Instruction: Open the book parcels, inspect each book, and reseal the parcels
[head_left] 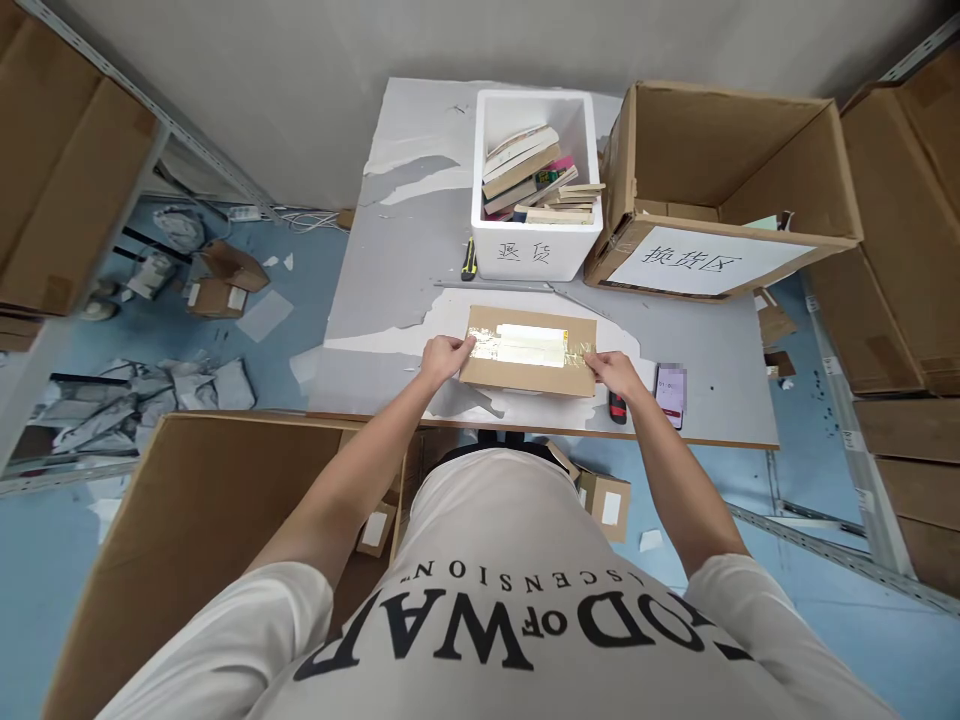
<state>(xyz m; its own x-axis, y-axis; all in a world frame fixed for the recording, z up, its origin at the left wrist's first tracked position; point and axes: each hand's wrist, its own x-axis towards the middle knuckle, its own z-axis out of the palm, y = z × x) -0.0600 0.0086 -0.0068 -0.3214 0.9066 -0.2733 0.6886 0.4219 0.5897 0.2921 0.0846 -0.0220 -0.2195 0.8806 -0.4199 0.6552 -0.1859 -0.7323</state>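
A closed cardboard box (480, 374), with a white label and clear tape on its top, lies in front of me near the table's front edge. My left hand (444, 358) pinches its left end, thumb and fingers closed on the edge. At the opposite end my right hand (616, 373) grips the box's right side in the same way. Just below the right hand lies a red and black utility knife (617, 408), partly hidden by the hand and wrist. A phone (670, 395) with a lit screen is to the right of that forearm.
Behind the box stand a white foam bin (536, 250) of books and a large open carton (780, 168). A yellow and black cutter (469, 260) lies beside the bin. Another big open carton (202, 530) is on the floor at my left. Shelves of boxes flank the table (405, 240).
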